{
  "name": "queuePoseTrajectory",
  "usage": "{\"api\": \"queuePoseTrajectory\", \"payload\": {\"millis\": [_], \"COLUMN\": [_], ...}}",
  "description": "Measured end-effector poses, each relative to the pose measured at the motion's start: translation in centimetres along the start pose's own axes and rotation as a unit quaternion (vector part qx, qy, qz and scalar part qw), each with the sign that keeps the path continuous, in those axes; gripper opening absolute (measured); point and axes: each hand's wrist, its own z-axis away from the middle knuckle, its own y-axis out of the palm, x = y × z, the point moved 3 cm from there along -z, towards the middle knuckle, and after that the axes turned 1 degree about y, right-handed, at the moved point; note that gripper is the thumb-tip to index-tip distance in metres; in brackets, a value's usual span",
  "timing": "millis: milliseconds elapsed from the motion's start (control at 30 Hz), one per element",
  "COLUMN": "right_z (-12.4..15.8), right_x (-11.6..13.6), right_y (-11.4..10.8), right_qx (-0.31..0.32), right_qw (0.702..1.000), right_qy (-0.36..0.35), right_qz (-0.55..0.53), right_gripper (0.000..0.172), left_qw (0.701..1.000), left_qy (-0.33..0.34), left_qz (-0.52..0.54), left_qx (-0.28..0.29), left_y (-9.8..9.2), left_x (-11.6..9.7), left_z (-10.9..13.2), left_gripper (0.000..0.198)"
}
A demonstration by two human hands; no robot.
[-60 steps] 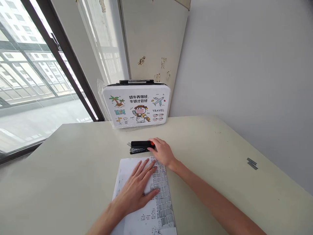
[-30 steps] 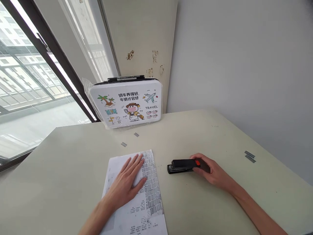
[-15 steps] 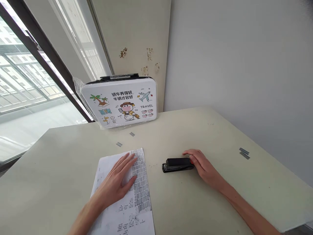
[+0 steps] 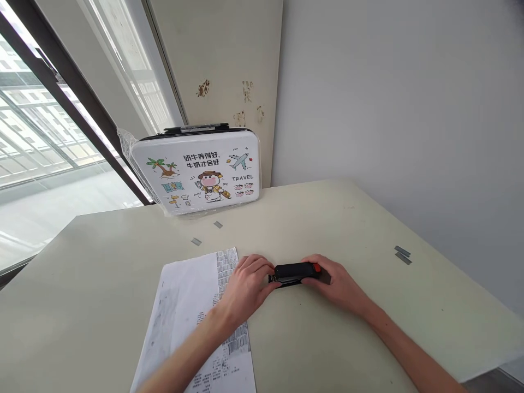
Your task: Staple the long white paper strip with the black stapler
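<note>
A black stapler point(image 4: 295, 271) with a red part at its right end lies on the pale table between my hands. My left hand point(image 4: 250, 281) pinches its left end between thumb and fingers. Around the right end, my right hand point(image 4: 327, 277) has its thumb on the near side and its fingers on the far side. Printed paper sheets point(image 4: 184, 305) lie to the left, partly under my left forearm. Dense print runs along their right edge.
A white cartoon case point(image 4: 200, 172) in clear plastic stands at the back of the table point(image 4: 327, 218). Grey strips lie near it, and more grey strips point(image 4: 403, 255) are at the right. Walls rise behind and to the right; a window is at the left.
My left hand has left the paper and moved right onto the stapler's left end. My right hand now grips the right end more fully.
</note>
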Motion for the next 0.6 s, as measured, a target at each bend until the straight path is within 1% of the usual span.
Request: {"api": "queuePoseTrajectory", "payload": {"millis": [167,233,300,333,367,400,467,533,600], "right_z": [0.0,0.0,0.1,0.1,0.1,0.0,0.0,0.0,0.0], "right_x": [-0.1,-0.2,-0.3,-0.3,-0.3,-0.3,-0.2,-0.2,-0.1], "right_y": [-0.8,-1.0,-1.2,-1.3,-1.3,-1.3,-1.4,-1.4,-1.4], "right_qx": [0.028,0.037,0.041,0.043,0.046,0.049,0.056,0.061,0.063], "right_qw": [1.0,0.999,0.999,0.999,0.999,0.999,0.998,0.997,0.996], "right_qy": [-0.001,0.002,0.007,0.009,0.01,0.012,0.018,0.025,0.027], "right_qz": [-0.013,-0.014,-0.013,-0.013,-0.016,-0.021,-0.032,-0.046,-0.056], "right_gripper": [0.024,0.024,0.023,0.023,0.023,0.023,0.022,0.021,0.02], "left_qw": [1.0,0.999,0.999,0.999,1.0,0.997,0.978,0.971,0.971], "left_qy": [0.006,0.02,0.02,0.007,-0.022,-0.06,-0.15,-0.178,-0.183], "left_qz": [0.0,0.01,0.013,0.005,-0.012,-0.041,-0.123,-0.142,-0.141], "left_qx": [0.022,0.044,0.048,0.038,0.012,-0.023,-0.074,-0.075,-0.057], "left_y": [-1.5,-2.3,-3.2,-3.8,-4.4,-5.1,-6.3,-6.9,-7.1], "left_x": [0.1,0.4,1.7,2.8,4.2,6.0,9.8,13.1,15.6], "left_z": [1.8,2.2,2.0,1.7,1.1,0.5,-0.9,-2.2,-3.0], "left_gripper": [0.01,0.015,0.024,0.028,0.029,0.026,0.024,0.027,0.026]}}
